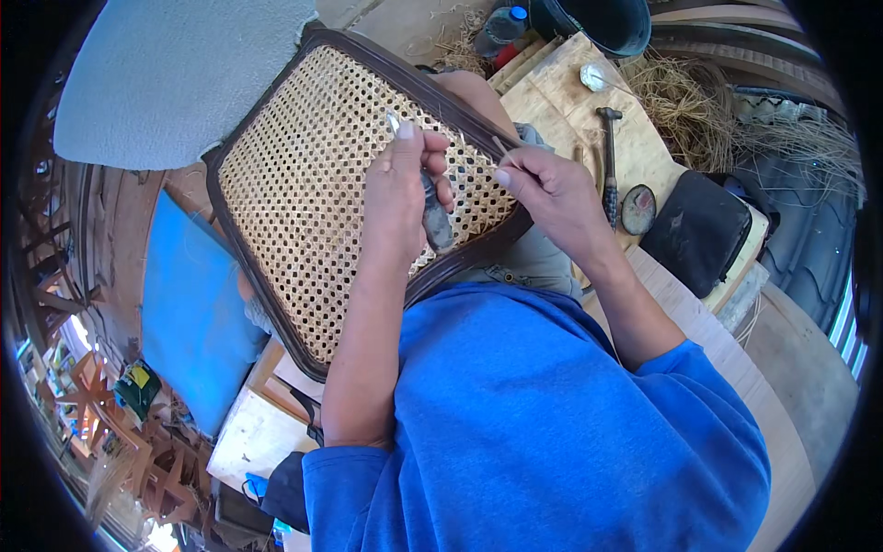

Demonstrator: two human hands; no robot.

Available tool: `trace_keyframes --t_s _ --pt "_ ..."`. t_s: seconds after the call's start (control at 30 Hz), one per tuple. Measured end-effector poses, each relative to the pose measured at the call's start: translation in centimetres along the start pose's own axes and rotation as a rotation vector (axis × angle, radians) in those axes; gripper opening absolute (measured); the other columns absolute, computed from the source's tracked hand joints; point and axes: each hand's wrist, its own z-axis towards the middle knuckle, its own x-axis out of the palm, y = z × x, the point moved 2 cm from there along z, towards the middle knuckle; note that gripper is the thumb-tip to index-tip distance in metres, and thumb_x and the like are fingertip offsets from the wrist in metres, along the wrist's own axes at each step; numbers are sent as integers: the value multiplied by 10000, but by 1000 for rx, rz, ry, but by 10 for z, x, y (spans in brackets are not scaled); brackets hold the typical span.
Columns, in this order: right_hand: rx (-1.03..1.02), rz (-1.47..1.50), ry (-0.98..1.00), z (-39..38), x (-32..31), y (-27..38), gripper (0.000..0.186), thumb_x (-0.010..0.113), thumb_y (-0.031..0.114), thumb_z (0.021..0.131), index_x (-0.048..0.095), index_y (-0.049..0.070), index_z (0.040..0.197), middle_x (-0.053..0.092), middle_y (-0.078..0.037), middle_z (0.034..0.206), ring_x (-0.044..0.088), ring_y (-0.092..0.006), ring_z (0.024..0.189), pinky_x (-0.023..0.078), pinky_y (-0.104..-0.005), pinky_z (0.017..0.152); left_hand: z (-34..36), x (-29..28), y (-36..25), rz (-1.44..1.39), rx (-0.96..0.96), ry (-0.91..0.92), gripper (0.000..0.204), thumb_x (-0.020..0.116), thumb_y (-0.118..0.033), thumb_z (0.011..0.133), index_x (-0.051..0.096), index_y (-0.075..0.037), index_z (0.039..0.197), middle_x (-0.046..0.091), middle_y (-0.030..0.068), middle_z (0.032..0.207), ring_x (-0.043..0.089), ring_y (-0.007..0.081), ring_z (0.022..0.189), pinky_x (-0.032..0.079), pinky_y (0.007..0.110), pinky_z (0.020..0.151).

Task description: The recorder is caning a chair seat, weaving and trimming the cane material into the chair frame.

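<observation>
Across my lap lies a dark-framed panel of woven cane (pixel 303 184), tilted, with an open mesh of small holes. My left hand (pixel 400 184) is closed over the panel, gripping a hand tool with a dark, worn handle (pixel 439 219) and a bright, pointed metal tip (pixel 394 122). The tip sticks up past my thumb; its exact kind is not clear. At the panel's right edge, my right hand (pixel 547 189) pinches a thin cane strip (pixel 502 147) between thumb and fingers. Some loose pale strand ends show on the weave between the hands.
On the wooden bench (pixel 552 101) to the right lie a hammer (pixel 609 166), an oval tin (pixel 637 209) and a black pouch (pixel 697 230). Beyond are a water bottle (pixel 501 29), a dark bucket (pixel 598 23) and a fibre heap (pixel 681 101). A blue panel (pixel 198 313) leans left.
</observation>
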Motion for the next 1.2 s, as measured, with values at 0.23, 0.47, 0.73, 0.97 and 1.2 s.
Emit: trace_keyframes --t_s 0.23,0.47,0.73,0.97,1.2 --pt "21 34 13 -13 1 -6 135 602 125 899 631 6 956 613 -40 782 544 -83 742 449 -239 683 0 -4 13 588 -55 -55 210 573 -218 910 588 -10 882 506 34 710 528 125 571 452 287 515" --pt "34 64 -38 -9 -2 -16 116 589 108 905 620 10 959 576 -20 756 513 -78 720 434 -230 669 1 0 20 1427 646 -23 301 553 -114 858 593 -104 1155 577 132 945 631 301 794 523 406 690" --pt "-9 118 -70 -5 4 -21 112 574 121 921 616 19 942 516 30 726 461 -56 677 399 -206 622 -8 19 17 1912 611 15 303 595 -111 816 526 -98 1111 570 126 941 653 268 762 559 351 620" --pt "31 249 -47 0 4 -23 118 563 139 934 622 40 958 514 50 735 405 -15 608 327 -163 537 14 -12 7 1469 502 191 421 489 -98 842 519 -86 1262 604 225 928 629 366 829 508 440 747" --pt "90 238 -78 -2 9 -19 133 565 129 929 636 24 967 534 41 712 436 -19 609 353 -170 545 17 -43 12 899 294 46 388 523 -183 875 532 -34 1234 570 78 722 555 162 608 461 303 577"
